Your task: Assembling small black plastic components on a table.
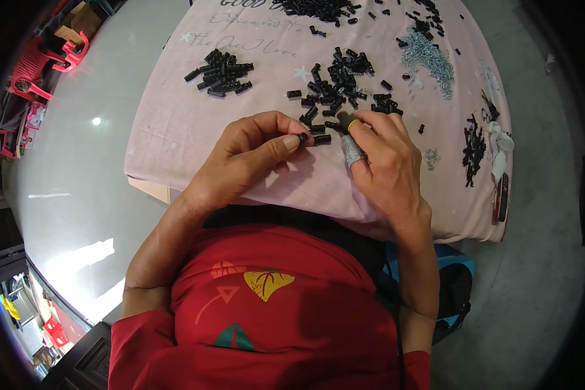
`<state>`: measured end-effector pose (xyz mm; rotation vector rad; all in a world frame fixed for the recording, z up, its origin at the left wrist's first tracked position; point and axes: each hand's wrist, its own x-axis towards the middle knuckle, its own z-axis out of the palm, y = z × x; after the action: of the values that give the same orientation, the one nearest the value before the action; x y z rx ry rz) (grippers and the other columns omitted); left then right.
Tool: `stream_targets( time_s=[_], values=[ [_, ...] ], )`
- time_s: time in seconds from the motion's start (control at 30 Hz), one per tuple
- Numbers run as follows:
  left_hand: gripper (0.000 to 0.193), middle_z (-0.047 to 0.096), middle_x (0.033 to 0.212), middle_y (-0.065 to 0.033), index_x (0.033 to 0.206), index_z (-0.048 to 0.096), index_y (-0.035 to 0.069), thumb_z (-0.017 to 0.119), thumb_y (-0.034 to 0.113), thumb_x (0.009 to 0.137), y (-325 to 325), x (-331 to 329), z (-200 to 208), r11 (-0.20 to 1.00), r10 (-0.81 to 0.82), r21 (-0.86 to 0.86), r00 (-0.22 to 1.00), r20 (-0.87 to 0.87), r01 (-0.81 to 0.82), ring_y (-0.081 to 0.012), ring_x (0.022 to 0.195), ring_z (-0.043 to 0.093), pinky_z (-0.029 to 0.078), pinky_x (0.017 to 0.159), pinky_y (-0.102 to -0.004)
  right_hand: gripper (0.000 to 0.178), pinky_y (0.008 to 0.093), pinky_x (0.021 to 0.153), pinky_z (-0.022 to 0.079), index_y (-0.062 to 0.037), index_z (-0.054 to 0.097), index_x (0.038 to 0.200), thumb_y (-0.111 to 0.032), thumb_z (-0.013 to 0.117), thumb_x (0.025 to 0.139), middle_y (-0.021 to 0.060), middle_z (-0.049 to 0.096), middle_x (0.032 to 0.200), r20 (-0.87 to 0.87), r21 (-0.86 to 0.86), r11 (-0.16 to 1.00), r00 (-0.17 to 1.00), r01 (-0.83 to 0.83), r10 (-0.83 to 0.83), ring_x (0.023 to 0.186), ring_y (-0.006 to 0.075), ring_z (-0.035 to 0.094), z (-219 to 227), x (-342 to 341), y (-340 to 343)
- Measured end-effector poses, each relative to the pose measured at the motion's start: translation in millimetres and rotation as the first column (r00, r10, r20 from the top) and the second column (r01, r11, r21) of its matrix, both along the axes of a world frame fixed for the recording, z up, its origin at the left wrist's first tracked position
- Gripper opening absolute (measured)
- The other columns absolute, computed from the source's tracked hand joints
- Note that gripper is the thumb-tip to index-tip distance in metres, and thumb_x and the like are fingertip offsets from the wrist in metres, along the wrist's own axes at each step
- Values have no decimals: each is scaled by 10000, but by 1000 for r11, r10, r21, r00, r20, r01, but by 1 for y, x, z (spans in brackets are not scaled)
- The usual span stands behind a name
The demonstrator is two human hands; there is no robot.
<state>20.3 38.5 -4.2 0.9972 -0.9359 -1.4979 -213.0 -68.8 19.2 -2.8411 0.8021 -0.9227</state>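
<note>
My left hand is closed, with a small black cylindrical plastic piece pinched between thumb and fingertips. Close by, just right of its fingertips, another black piece lies on the cloth. My right hand has its fingers curled at the near edge of a loose heap of black pieces. A grey wrap covers one of its digits, and a yellow band circles another, whose tip is dark. Whatever sits between those fingertips is hidden.
A pink cloth covers the table. A separate black pile lies left, a larger one at the far edge. Small silvery screws are heaped right. Thin black parts lie near the right edge. Red chairs stand far left.
</note>
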Motion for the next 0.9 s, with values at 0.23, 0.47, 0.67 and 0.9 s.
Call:
stream_targets(
  time_s=[0.23,0.47,0.67,0.9],
  values=[
    [190,702,1333,-151,1211,671,13,623,143,1081,-3,-4,4,999,-43,-25,999,11,43,-195,1177,684,534,965,-293,261,412,722,566,-60,742,963,7,694,715,57,697,971,-70,61,998,998,4,0,901,289,665,4,-3,-2],
    [191,740,1128,-76,1201,665,30,628,177,1085,-3,4,-3,999,-46,-19,994,-100,44,-108,951,676,528,811,-238,236,417,765,570,-60,732,945,11,697,722,63,687,951,-55,58,997,997,-59,62,943,298,665,6,14,-7],
    [183,724,1060,-34,1197,666,42,621,184,1090,-1,0,3,999,-42,10,999,13,42,-73,864,625,485,744,-208,300,432,818,560,-8,735,1016,33,678,724,118,710,1030,-167,151,988,984,-43,68,972,329,669,7,19,-11],
    [200,723,1119,-23,1208,687,26,665,163,1064,0,-6,0,1000,-17,-21,1000,8,17,-70,994,618,502,880,-231,297,451,787,541,-25,715,1014,33,681,725,121,698,949,71,276,951,990,-139,124,902,352,664,19,9,-1]
  ],
)
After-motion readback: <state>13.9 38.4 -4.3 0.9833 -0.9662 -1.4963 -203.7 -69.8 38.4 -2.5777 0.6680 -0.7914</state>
